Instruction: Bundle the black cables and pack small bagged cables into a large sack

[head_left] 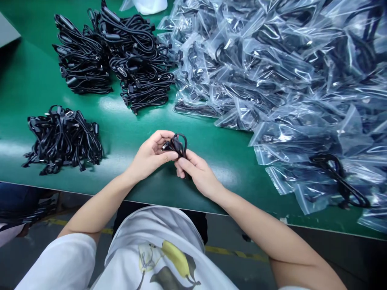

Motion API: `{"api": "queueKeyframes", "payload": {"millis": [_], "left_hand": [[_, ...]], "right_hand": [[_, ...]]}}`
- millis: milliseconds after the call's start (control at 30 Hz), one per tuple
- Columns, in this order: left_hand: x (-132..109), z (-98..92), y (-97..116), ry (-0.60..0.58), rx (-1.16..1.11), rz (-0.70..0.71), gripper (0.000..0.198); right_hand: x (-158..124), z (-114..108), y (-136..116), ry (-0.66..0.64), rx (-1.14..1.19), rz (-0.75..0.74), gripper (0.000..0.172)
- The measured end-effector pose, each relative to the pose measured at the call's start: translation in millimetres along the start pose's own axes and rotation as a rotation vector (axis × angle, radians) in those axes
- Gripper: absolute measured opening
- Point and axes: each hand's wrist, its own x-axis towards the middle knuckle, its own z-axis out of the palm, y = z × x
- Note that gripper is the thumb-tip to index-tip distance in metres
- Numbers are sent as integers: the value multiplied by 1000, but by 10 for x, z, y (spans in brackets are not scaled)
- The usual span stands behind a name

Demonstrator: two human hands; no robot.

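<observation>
Both my hands meet over the near edge of the green table (pixel 121 129) and grip one small coiled black cable (pixel 179 144). My left hand (pixel 151 157) pinches the coil's left side near its plug, fingers curled round it. My right hand (pixel 198 173) holds the coil from below and right, fingers closed on it. The cable's loop sticks up above my fingertips.
A small pile of bundled black cables (pixel 63 139) lies at the left, and a larger pile (pixel 115 52) at the back. A big heap of clear plastic bags with cables (pixel 287 72) covers the right. One loose black cable (pixel 338 177) lies on the bags.
</observation>
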Motion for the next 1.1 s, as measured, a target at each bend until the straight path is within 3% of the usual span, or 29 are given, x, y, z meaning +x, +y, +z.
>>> {"api": "queueKeyframes", "payload": {"millis": [200,467,667,800,933,1000,1100], "left_hand": [[9,-20,-51,30,5,86,33],[15,-14,-43,36,21,47,33],[16,-9,-43,15,67,3,37],[12,-12,-47,22,108,1,38],[21,-10,-60,43,159,-9,38],[31,-1,-66,52,145,8,42],[36,21,-72,-10,100,-8,43]], "right_hand": [[-57,-49,-82,35,-39,-71,33],[-70,-65,-118,0,-52,-53,29],[-74,-76,-141,1,-117,-37,37],[-69,-90,-130,-45,57,18,40],[-53,-92,-130,-169,353,191,41],[-40,-93,-140,-136,416,204,41],[-13,-120,-169,35,422,58,38]]}}
